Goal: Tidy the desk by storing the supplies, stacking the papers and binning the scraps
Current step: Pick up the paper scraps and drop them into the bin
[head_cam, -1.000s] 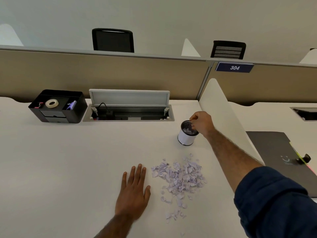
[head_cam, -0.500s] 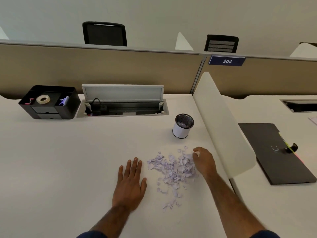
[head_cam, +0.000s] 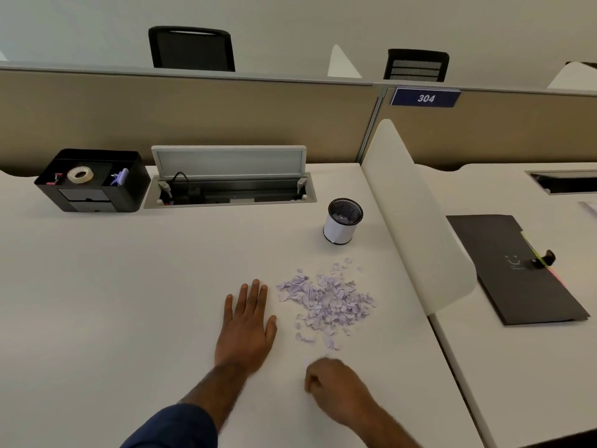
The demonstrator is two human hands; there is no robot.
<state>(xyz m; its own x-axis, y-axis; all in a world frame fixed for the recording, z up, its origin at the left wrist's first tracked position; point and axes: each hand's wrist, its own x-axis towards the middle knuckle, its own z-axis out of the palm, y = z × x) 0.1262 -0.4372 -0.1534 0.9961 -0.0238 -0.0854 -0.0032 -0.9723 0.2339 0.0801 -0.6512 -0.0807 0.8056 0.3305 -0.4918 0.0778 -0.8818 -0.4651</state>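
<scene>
pale office surface (head_cam: 129, 286). heap of torn lilac paper scraps (head_cam: 326, 302) lies just short of the white-sleeved black mesh cup (head_cam: 342, 221). featherweight, limp, quick to scatter, i judge; best pinched in small clumps at the heap's edge. left hand (head_cam: 247, 328) flat beside it, fingers (head_cam: 255, 292) straight, close together. right hand (head_cam: 336, 383) curled at the near strays; holding any, can't tell. half a second ago it was at the heap's far right edge.
</scene>
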